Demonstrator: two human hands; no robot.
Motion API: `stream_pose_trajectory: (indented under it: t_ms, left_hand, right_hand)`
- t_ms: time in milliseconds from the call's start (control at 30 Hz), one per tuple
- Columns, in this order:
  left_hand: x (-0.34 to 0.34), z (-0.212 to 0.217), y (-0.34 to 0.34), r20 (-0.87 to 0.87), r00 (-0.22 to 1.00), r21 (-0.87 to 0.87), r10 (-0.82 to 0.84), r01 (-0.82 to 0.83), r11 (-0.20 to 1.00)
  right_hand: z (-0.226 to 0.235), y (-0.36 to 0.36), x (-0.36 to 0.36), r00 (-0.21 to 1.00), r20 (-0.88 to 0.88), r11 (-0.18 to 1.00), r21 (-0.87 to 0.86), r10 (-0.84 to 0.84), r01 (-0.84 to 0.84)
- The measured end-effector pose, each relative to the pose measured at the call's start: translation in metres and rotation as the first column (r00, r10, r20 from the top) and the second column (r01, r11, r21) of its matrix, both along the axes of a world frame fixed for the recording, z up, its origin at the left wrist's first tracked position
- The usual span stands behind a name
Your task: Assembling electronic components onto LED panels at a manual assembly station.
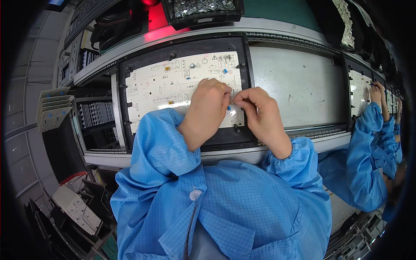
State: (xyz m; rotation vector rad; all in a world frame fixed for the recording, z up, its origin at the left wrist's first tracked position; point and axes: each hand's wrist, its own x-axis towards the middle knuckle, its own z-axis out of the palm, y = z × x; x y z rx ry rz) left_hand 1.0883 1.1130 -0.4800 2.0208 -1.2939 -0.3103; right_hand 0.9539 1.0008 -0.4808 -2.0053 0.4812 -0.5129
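A white printed circuit board (160,89) lies in a black carrier frame (182,48) in front of me. My left hand (207,104) is over the right half of the board, its fingers curled and pinched together. Close beside it, my right hand (264,113) is closed in a pinch, thumb against forefinger, at the board's right edge. Anything between the fingertips is too small or hidden to make out. A small blue component (229,108) stands on the board just under the fingertips. Two yellow components, several blue ones and a round capacitor (192,66) also sit on it.
The frame rests on a conveyor rail (299,41). Beyond stands a black bin (206,11) of small metal parts. Boards stand in a stack (54,110) at the left. At the right, a co-worker's hands (377,93) are over another board (360,89).
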Motion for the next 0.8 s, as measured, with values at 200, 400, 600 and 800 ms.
stream_pose_trajectory:
  t_ms: [200,400,600,800]
  left_hand:
    - [0.005,0.008,0.000,-0.020,1.000,-0.042,-0.014,0.013,0.999]
    - [0.005,0.027,0.041,0.060,0.997,0.052,0.047,-0.050,0.997]
    - [-0.010,0.012,0.050,0.044,0.998,0.054,0.038,-0.040,0.998]
    - [-0.002,0.020,0.053,-0.013,0.999,-0.043,-0.044,0.044,0.998]
  right_hand:
    - [0.006,0.003,-0.006,0.994,-0.060,0.959,-0.265,0.087,-0.100]
    - [0.001,0.011,-0.004,0.991,-0.102,0.925,-0.360,0.092,-0.123]
    - [0.010,-0.004,0.004,0.983,-0.149,0.989,-0.118,-0.102,0.085]
    - [0.018,-0.007,0.026,0.933,-0.341,0.993,-0.076,-0.112,0.092]
